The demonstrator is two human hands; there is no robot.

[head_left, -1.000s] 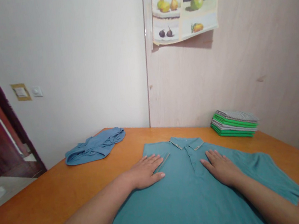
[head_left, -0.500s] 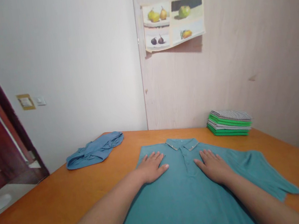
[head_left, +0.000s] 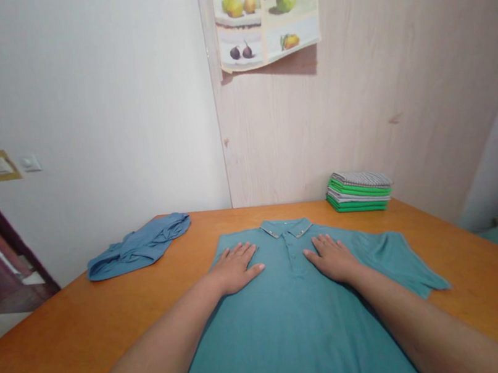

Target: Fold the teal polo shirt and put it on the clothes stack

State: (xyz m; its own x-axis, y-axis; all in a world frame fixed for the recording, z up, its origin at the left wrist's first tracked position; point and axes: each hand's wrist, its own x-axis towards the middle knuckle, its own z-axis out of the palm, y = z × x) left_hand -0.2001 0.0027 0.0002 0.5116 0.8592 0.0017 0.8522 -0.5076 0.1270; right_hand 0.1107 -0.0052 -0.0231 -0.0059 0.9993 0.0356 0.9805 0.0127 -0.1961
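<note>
A teal polo shirt (head_left: pixel 291 311) lies spread on the table, its collar at the far end and its button placket facing up. My left hand (head_left: pixel 236 268) rests flat on the shirt's left shoulder area, fingers stretched out. On the other side of the placket, my right hand (head_left: pixel 332 256) lies flat on the chest with its fingers extended. The right-side sleeve reaches out across the table with some creases. No sleeve shows on the left side, where my forearm crosses the shirt's edge.
The orange-brown table (head_left: pixel 150 307) stands against the wall. A crumpled blue garment (head_left: pixel 140 246) lies at its back left. Folded green, grey and striped cloths form a stack (head_left: pixel 358 192) at the back right. A sheet of fruit pictures (head_left: pixel 268 20) hangs on the wall.
The camera view has turned to the right and slightly down, so everything appears further left and higher. Both hands keep nearly the same places on the shirt.
</note>
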